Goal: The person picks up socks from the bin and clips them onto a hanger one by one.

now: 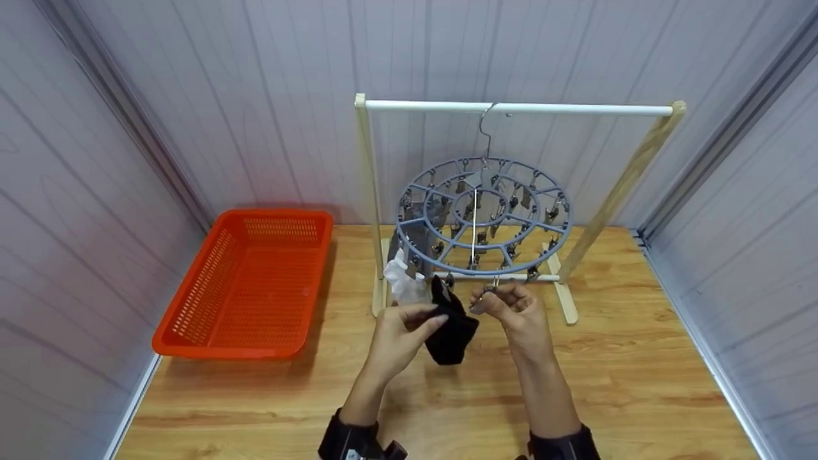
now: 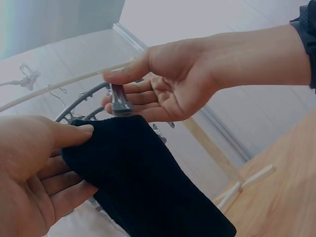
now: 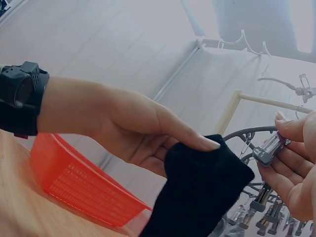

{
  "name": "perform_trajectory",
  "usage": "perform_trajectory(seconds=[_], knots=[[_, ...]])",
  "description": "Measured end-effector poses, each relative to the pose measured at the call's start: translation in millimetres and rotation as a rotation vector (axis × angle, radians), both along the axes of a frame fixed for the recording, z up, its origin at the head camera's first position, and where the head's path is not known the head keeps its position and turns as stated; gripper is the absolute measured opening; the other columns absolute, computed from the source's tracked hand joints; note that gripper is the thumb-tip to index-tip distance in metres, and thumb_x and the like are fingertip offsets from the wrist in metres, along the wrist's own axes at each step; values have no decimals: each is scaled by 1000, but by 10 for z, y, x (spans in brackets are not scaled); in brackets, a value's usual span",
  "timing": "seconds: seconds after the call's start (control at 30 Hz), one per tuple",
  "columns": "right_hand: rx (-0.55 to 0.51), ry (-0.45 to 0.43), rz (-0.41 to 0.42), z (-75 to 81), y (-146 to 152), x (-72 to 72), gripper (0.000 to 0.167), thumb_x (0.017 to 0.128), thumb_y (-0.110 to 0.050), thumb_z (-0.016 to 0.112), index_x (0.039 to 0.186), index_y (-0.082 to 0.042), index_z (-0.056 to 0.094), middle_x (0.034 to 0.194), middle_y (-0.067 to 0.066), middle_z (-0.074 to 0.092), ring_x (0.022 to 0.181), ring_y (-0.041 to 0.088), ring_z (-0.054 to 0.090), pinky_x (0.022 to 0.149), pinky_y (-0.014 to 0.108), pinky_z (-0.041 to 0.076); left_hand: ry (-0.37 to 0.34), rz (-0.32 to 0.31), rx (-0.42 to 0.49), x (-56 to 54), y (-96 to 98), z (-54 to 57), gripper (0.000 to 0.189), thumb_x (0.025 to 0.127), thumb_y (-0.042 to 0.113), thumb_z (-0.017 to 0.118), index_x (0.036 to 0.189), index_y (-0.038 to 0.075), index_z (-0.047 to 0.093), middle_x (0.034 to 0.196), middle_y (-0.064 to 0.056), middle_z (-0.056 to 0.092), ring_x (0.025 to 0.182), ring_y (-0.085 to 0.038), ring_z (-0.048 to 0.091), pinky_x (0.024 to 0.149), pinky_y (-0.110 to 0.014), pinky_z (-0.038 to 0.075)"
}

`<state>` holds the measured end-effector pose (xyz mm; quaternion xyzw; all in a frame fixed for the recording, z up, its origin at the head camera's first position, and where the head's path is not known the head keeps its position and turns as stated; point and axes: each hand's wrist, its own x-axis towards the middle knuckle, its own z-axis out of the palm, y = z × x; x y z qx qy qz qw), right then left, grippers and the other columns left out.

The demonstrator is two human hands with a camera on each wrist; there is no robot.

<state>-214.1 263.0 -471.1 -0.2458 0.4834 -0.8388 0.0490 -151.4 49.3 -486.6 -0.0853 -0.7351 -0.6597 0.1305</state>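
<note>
My left hand pinches a black sock near its upper edge between thumb and fingers; the rest of the sock dangles below. Just right of it, my right hand holds a metal clip between thumb and fingers. In the left wrist view the clip's lower end is close above the sock's top edge; in the right wrist view a small gap shows between them. This clip is at the front of a round grey-blue clip hanger. A white sock and grey fabric hang at its left side.
The hanger's hook sits on the white bar of a wooden-legged rack. Several other clips dangle from its rings. An orange plastic basket stands on the wood-patterned surface at the left. Pale panel walls enclose the back and sides.
</note>
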Motion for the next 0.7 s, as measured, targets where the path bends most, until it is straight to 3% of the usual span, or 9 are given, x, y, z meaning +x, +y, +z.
perform_trajectory(seconds=[0.37, 0.7], knots=[[28, 0, -74, -29, -103, 34, 5, 99, 4, 71, 96, 0, 71, 94, 12, 80, 87, 21, 79, 83, 35, 63, 38, 2, -35, -35, 67, -52, 11, 97, 13, 80, 106, 8, 83, 100, -3, 81, 91, -16, 77, 80, -30, 62], [32, -34, -120, -13, -162, 77, 14, 99, 7, 68, 93, -4, 73, 92, 13, 80, 85, 21, 79, 81, 34, 63, 90, -22, -4, -21, 145, -69, 12, 97, 13, 79, 106, 6, 82, 99, -6, 80, 89, -19, 78, 79, -32, 63]])
